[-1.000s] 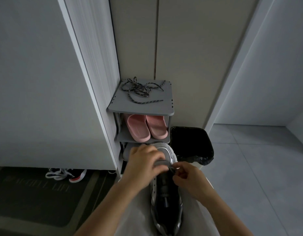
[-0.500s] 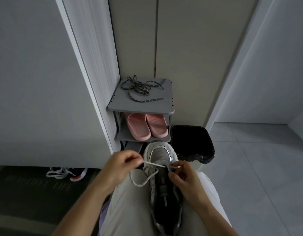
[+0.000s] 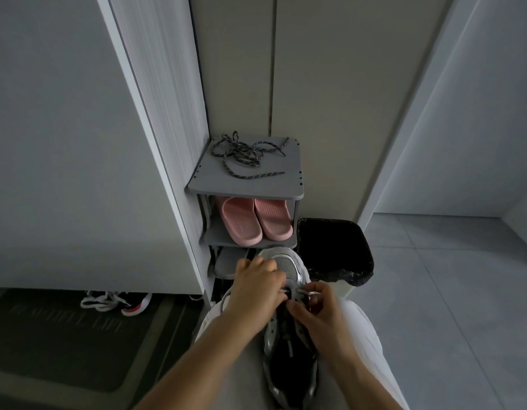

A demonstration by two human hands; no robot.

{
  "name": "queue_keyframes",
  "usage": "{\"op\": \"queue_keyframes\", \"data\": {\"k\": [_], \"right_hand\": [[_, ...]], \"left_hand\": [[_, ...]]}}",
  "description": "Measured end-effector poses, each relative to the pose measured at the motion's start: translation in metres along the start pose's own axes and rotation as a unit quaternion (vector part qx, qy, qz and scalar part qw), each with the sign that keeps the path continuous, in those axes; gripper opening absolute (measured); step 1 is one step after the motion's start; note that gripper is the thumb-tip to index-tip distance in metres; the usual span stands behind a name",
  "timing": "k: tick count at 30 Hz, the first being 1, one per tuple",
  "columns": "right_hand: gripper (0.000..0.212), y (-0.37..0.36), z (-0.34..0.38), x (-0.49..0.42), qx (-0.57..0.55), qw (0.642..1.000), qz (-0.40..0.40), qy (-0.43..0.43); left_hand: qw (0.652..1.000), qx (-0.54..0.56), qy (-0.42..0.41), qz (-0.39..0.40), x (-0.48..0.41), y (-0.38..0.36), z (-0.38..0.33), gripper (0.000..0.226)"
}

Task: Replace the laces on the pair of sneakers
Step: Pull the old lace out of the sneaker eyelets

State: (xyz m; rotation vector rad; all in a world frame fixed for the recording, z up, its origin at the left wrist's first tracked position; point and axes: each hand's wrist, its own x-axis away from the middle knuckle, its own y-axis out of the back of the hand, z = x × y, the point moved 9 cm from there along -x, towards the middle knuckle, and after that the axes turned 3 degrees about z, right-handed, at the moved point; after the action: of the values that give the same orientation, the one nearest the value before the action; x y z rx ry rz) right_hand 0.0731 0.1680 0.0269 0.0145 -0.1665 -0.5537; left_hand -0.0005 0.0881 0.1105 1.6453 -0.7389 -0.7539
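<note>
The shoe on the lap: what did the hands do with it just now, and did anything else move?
The left hand, which had pulled the white lace out to the left, swung back right onto the toe of the sneaker; blur hides what its fingers hold. The right hand kept pinching the lace at the eyelets. The dark laces on the shelf, pink slippers and bin stayed put.

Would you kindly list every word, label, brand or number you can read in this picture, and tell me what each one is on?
Floor mat: one line of pale capital letters, too dim and blurred to read.
Sneaker: no readable brand or label shows.
Shoe rack, slippers, bin: no text visible.
</note>
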Motion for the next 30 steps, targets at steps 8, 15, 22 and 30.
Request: {"op": "queue_keyframes", "data": {"k": [8, 15, 22, 30], "right_hand": [[0.093, 0.010, -0.023, -0.005, 0.068, 0.996, -0.041, -0.026], [0.101, -0.008, -0.014, -0.008, 0.035, 0.998, 0.035, -0.031], [0.097, -0.010, -0.014, -0.010, 0.035, 0.999, 0.031, -0.025], [0.097, -0.007, -0.017, -0.007, -0.028, 0.999, 0.035, -0.021]], "left_hand": [[0.997, 0.070, -0.008, -0.024, 0.006, 0.013, 0.016, 0.017], [0.983, 0.069, 0.071, -0.154, 0.045, 0.046, 0.082, 0.009], [0.980, 0.049, 0.178, -0.070, 0.044, 0.030, 0.102, 0.007], [0.995, -0.087, 0.007, 0.044, -0.011, -0.006, 0.004, 0.018]]}}
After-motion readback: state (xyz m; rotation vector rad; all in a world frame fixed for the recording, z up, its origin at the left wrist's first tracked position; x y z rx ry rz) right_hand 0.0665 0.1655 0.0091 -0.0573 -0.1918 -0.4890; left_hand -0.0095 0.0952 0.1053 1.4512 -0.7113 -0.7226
